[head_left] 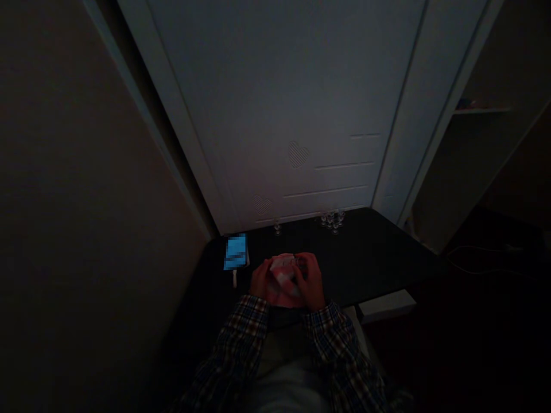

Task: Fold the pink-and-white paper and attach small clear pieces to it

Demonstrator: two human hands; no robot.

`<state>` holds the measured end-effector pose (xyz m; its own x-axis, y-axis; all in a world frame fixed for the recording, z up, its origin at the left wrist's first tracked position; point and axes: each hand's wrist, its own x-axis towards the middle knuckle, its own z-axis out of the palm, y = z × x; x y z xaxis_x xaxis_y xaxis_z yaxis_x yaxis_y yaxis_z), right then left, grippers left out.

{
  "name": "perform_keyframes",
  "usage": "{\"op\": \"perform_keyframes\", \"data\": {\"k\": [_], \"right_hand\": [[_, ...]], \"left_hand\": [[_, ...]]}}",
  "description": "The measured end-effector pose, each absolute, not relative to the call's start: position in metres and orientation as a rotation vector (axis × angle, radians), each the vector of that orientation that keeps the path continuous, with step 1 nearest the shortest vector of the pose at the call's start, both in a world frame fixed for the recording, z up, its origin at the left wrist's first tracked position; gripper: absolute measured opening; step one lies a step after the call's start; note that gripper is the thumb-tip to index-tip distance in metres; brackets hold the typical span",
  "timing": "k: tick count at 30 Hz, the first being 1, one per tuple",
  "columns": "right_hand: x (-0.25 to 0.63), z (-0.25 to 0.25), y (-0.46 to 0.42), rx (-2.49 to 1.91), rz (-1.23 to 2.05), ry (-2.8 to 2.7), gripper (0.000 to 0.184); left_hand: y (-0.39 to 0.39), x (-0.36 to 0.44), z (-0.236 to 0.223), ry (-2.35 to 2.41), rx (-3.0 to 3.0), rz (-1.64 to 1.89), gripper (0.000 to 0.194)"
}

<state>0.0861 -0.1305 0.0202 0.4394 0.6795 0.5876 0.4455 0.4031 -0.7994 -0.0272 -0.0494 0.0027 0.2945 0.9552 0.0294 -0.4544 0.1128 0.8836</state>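
Observation:
My left hand (pixel 260 279) is closed on the left edge of a pink and white cloth (pixel 284 296), which is spread over the near part of the black table. At the cloth's upper right, my right hand (pixel 310 281) has its fingers curled round a small clear glass (pixel 297 262). Fingers and dim light hide most of that glass. Farther back stands a small stemmed glass (pixel 278 228) by itself. To its right, several similar small glasses (pixel 333 221) are grouped near the table's back edge.
A phone with a lit, blurred blue screen (pixel 235 251) lies at the table's left, a white cable plug (pixel 235 279) below it. The black table (pixel 365 258) meets a white panel with heart patterns (pixel 298 155). A white box-like object (pixel 387 306) shows under the right front edge.

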Motion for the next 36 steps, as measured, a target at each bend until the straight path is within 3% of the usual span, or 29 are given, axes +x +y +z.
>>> {"op": "perform_keyframes", "data": {"k": [9,36], "right_hand": [[0.085,0.019,-0.13,-1.203,0.249,-1.166,0.022],[0.086,0.013,-0.126,-1.253,0.34,-1.24,0.023]], "left_hand": [[-0.048,-0.031,0.006,0.745,1.212,1.134,0.036],[-0.051,-0.027,0.003,0.751,1.249,1.165,0.03]]}}
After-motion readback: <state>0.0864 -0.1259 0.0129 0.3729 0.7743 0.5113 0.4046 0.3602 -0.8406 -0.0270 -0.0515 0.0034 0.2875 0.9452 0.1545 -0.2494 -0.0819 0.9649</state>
